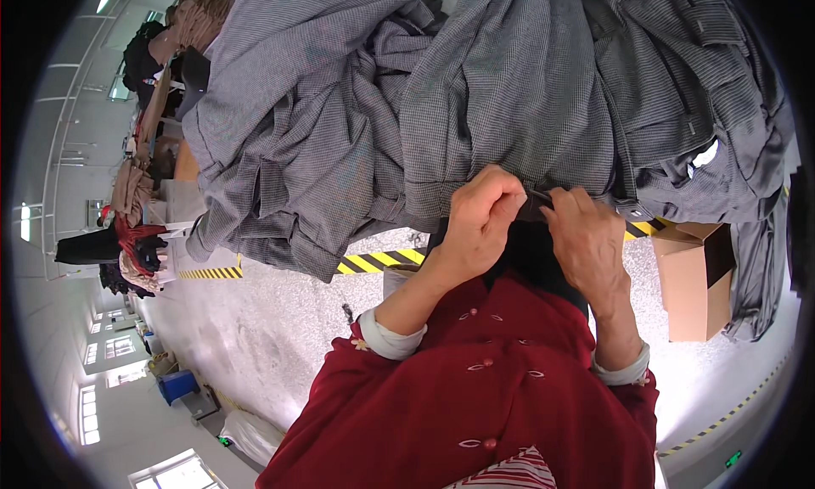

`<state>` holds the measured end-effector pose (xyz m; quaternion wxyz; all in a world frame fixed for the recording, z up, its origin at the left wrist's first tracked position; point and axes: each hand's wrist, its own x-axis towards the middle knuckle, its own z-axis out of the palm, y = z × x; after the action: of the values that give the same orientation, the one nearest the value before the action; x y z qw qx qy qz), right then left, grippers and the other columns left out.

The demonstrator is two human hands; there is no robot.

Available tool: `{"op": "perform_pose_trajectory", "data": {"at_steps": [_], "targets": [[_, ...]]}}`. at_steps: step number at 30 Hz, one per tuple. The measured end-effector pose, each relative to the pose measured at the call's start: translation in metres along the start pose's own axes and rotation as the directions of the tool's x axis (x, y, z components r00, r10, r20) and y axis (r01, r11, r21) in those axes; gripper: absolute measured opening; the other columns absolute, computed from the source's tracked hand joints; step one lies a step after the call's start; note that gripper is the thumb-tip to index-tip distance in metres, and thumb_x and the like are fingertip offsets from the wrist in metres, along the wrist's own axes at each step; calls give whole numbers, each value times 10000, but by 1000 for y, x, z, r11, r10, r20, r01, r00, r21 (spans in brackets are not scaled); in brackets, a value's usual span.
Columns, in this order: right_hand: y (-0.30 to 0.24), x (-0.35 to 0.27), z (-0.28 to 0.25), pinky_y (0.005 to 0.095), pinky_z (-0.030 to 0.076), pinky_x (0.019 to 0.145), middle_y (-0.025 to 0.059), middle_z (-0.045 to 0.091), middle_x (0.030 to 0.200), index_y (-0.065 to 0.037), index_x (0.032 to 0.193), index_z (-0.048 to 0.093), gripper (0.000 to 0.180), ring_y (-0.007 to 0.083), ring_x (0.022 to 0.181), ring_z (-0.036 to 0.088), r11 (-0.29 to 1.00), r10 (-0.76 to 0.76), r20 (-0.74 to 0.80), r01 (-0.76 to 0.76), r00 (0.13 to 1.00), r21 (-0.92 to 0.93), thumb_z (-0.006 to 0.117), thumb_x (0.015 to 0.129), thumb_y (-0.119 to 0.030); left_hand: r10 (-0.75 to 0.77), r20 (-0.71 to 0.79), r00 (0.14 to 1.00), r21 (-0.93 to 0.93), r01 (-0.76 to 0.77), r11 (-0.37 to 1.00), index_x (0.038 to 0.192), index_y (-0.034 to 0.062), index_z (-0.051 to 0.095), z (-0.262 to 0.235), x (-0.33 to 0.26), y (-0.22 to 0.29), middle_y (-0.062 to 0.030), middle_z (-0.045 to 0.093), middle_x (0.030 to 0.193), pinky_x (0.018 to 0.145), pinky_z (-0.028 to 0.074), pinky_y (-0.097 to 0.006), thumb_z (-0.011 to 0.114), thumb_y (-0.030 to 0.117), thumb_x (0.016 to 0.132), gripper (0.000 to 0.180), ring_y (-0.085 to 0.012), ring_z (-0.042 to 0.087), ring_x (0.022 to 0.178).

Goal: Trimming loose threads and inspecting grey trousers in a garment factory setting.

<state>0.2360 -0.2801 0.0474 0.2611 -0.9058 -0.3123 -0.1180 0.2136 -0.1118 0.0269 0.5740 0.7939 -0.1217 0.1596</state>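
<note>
A heap of grey finely checked garments (526,81) fills the surface in front of me. My left hand (486,222) is closed in a pinch at the near hem of the middle garment, its thumb against the curled fingers. Just to the right, my right hand (587,243) pinches the same edge with its fingertips, the other fingers bent. A short, thin dark strip shows between the two hands; whether it is a fold of cloth or a small tool I cannot make out. Both hands are close together at the front of the heap.
An open cardboard box (692,289) stands on the floor at right, beside hanging grey cloth (758,277). Yellow-black tape (382,260) marks the floor beneath the heap. Racks of brown, red and black garments (132,192) stand at far left; a blue bin (177,387) is lower left.
</note>
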Motion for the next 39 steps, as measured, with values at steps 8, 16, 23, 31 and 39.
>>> {"op": "perform_pose_trajectory", "data": {"at_steps": [8,16,23,31,39], "targets": [[21,-61,-6,305,420,525,127,532,692,31,948,541,247,226,569,524,796,363,131,-380,922,471,640,743,-67,-565,186,804,-235,594,769,936,-8,562,-9,-71,-5,-90,590,883,684,481,-273,543,40,816,130,-190,602,790],[45,-49,-12,182,333,577,-27,317,626,5,1152,504,375,59,573,303,628,591,-5,-457,806,629,507,779,48,-576,-197,794,-744,262,615,997,33,500,-13,-26,10,-135,609,801,570,501,-371,498,175,897,174,-257,605,633],[44,-52,-11,184,308,572,-29,293,643,-15,1193,499,419,60,592,294,608,597,10,-461,802,647,505,779,50,-610,-338,716,-730,209,651,868,44,504,-51,-12,-5,-105,594,747,494,463,-332,511,179,894,138,-193,571,591],[25,-58,0,255,381,510,58,481,646,-36,1175,489,441,127,544,456,750,485,-26,-400,874,526,622,755,-20,-551,-286,784,-745,180,642,930,64,541,-52,-11,-3,-68,606,758,486,467,-287,536,200,881,145,-158,576,593],[27,-45,20,358,482,620,218,592,933,-68,1243,447,605,338,730,603,964,173,-89,-150,981,219,615,675,61,-580,-237,779,-790,193,582,822,49,560,-51,-13,-1,-90,605,705,494,481,-325,552,206,871,165,-191,584,572]]}}
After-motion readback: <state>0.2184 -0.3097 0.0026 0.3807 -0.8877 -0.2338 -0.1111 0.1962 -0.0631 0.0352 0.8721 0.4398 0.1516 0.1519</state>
